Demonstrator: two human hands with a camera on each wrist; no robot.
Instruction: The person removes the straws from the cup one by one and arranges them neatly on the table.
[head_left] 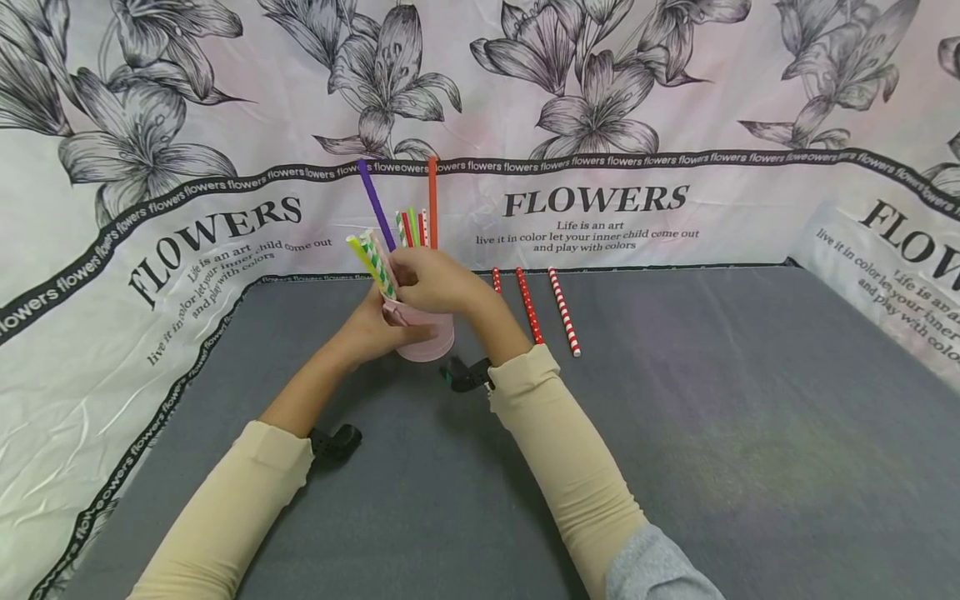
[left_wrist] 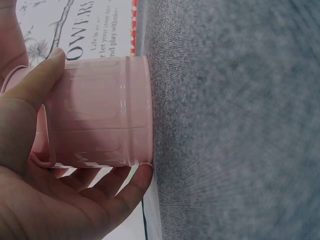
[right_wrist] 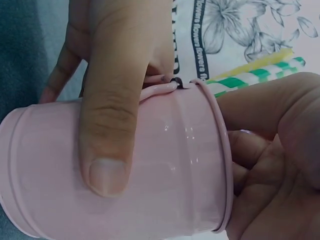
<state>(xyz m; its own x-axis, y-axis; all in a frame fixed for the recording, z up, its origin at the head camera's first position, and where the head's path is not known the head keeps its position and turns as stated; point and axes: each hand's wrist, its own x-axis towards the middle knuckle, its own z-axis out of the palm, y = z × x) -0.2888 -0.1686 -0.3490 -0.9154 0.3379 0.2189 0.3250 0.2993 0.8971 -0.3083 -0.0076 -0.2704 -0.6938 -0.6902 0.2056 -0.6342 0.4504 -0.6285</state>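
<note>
My left hand (head_left: 382,329) grips a small pink pail (left_wrist: 100,110), with the thumb across its side and the fingers beneath its wire handle and wall. The pail's base is at the tabletop. Several straws stand in the pail: a purple straw (head_left: 377,204) leaning left, an upright orange straw (head_left: 432,204), a yellow straw (head_left: 364,257) and a green-striped straw (right_wrist: 255,76) among them. At the pail's mouth, my right hand (head_left: 435,279) has its fingers bent in over the rim, close by the purple straw's lower part. I cannot tell what its hidden fingertips hold.
To the right of the pail, a red dotted straw (head_left: 528,304) and a red-and-white striped straw (head_left: 564,312) lie on the grey table (head_left: 712,467), with another red straw (head_left: 496,281) partly behind the right forearm. A flower-printed cloth (head_left: 600,217) hangs along the back.
</note>
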